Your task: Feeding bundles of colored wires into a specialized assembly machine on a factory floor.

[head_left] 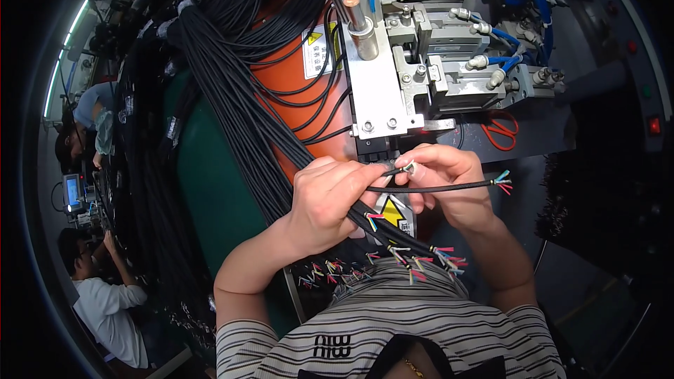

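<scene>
While the left hand is gripping the black cable a little back from its tip, the right hand is pinching at the bared wire end, thumb and forefinger together on it. The cable is lying between the hands, its long axis running left to right and slanting slightly away from the body; its tip is pointing into the right hand, the nearer one to the bared wires. A second cable is stretching rightward from the left hand, crossing the right hand's near side. Both hands are hovering just off the near edge of the machine's metal plate. The thick cable bundle is running along the left side of the orange panel and passing beneath the left hand. Red-handled scissors are resting on the grey bench, right of the plate's near right corner.
</scene>
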`<state>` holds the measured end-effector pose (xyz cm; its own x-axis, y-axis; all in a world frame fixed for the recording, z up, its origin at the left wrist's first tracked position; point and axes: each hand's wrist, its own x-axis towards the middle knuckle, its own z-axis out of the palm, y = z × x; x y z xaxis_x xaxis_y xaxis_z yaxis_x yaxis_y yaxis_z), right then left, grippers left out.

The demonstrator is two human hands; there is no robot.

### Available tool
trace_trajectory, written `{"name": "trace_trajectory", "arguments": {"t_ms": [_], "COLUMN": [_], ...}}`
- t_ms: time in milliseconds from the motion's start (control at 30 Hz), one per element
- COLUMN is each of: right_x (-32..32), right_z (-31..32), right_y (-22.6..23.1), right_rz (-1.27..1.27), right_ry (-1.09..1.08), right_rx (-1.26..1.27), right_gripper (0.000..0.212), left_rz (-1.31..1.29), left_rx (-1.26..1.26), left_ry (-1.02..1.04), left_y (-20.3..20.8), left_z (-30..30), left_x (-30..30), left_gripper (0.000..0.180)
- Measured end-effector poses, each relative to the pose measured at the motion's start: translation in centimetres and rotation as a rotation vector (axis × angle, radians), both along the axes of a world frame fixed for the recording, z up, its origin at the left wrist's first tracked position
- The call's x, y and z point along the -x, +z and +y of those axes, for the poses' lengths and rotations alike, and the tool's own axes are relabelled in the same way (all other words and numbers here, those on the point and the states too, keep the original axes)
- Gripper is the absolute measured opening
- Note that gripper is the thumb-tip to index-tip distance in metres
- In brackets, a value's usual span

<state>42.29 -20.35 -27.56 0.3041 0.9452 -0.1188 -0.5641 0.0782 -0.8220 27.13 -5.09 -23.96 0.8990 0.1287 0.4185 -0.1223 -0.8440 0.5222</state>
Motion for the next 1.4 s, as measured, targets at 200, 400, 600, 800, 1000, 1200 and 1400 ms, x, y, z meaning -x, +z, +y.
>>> {"name": "trace_trajectory", "arguments": {"t_ms": [200,400,600,800,1000,1200,1400], "right_x": [-0.8,-0.6,1.2,-0.1,-0.4,-0.2,-1.0], "right_z": [0.7,0.7,0.6,0.1,0.3,0.4,0.1], "right_y": [0.8,0.1,0.8,1.1,0.5,1.3,0.7], "right_rz": [0.087,-0.229,-0.24,0.113,-0.344,-1.317,-0.638], "right_ry": [0.092,0.055,-0.13,0.008,-0.088,-0.279,-0.044], "right_rx": [0.039,-0.063,-0.005,0.092,0.005,-0.083,-0.091], "right_gripper": [0.018,0.015,0.006,0.009,0.005,0.012,0.013], "left_rz": [0.101,0.126,0.078,0.005,-0.041,0.002,0.062], "left_rx": [0.353,0.329,-0.249,-0.169,0.031,0.01,0.301], "left_ry": [-0.084,-0.216,-0.014,-0.015,-0.045,0.0,-0.155], "left_y": [-0.5,-0.6,0.0,-0.5,-1.5,-1.2,-0.9], "left_z": [1.4,1.9,-1.3,-0.9,-0.5,-0.9,1.0], "left_x": [-0.4,-0.8,-0.5,-0.7,-1.2,-1.1,-1.4], "left_gripper": [0.02,0.029,0.047,0.036,0.018,0.013,0.009]}}
